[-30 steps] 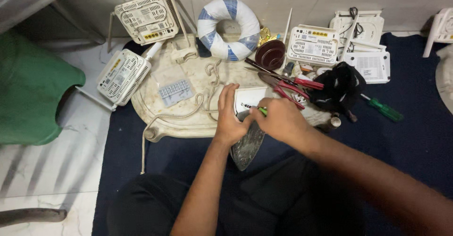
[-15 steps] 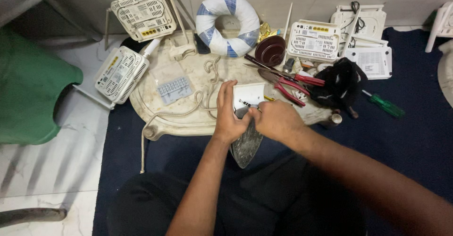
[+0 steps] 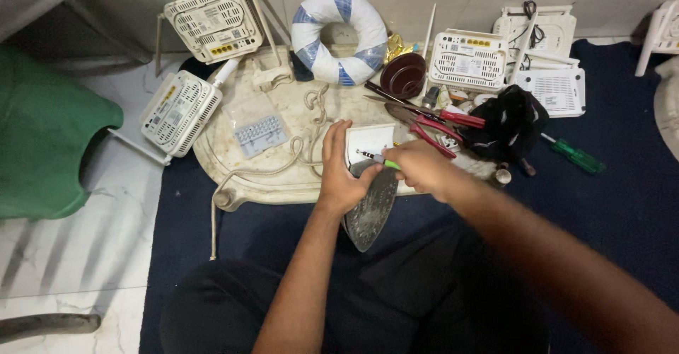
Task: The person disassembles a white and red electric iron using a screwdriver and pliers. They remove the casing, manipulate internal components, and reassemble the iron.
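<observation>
Dead centre of the frame, the left hand (image 3: 338, 177) is wrapped around the iron soleplate (image 3: 369, 212), a dark, pointed metal plate tipped on edge with its tip aimed at the lower middle of the frame; thumb and fingers are closed on its upper end, with the index finger stretched up over the marble surface (image 3: 283, 177). Just to the right, touching distance away, the right hand (image 3: 423, 168) is closed in a pinch around a small green-handled screwdriver (image 3: 378, 159), its metal shaft pointing left toward the white casing (image 3: 369, 140) lying just above the plate. So the plate sits between and below both hands, steadied by the left and met from the right by the tool. Around them: red-handled pliers (image 3: 445, 124) to the upper right, beside a black cloth (image 3: 509, 124), and a larger green screwdriver (image 3: 576, 157) out on the dark blue mat (image 3: 622, 205) at the right. White routers (image 3: 180, 110) lie at the upper left, another white router (image 3: 467, 60) at upper centre-right, and a blue-and-white ring (image 3: 339, 36) sits at the top. A beige cord (image 3: 283, 163) loops across the marble, and a green bundle (image 3: 49, 128) fills the left edge.
</observation>
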